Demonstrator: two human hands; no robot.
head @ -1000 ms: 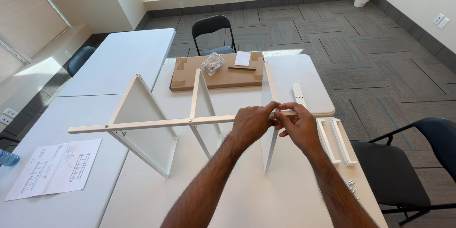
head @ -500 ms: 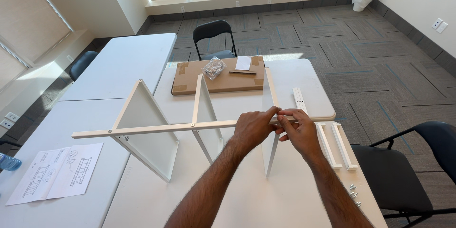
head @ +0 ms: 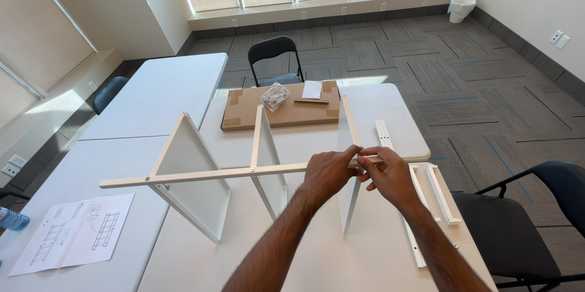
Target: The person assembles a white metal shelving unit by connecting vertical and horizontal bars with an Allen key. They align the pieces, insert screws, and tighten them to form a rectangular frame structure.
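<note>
On the white table (head: 317, 255) straight ahead of me, from the head view, I see three white panels standing upright on edge, side by side: a left panel (head: 192, 176), a middle panel (head: 268, 164) and a right panel (head: 348, 188). Across their tops lies a long white rail (head: 207, 175), running from the far left to the right, where my hands meet it.

I have my left hand (head: 328, 173) closed over the rail at its right end, just above the right panel, fingers curled round the strip. My right hand (head: 393, 176) sits just beside it, touching it, with fingertips (head: 367, 159) pinching at the rail's end; I cannot tell whether they hold any small part.

To the right of my hands, more white rails (head: 436, 191) lie flat on the table, near its right edge. Farther off, a flat cardboard box (head: 283, 112) rests on the table with a clear bag of hardware (head: 275, 95), a white slip of paper (head: 312, 89) and a thin dark tool (head: 312, 102) on top.

On the left, an instruction sheet (head: 76, 236) with line drawings lies on the neighbouring table (head: 152, 94). A black folding chair (head: 274, 57) stands at the far end, and a dark blue chair (head: 518, 225) sits near right.
</note>
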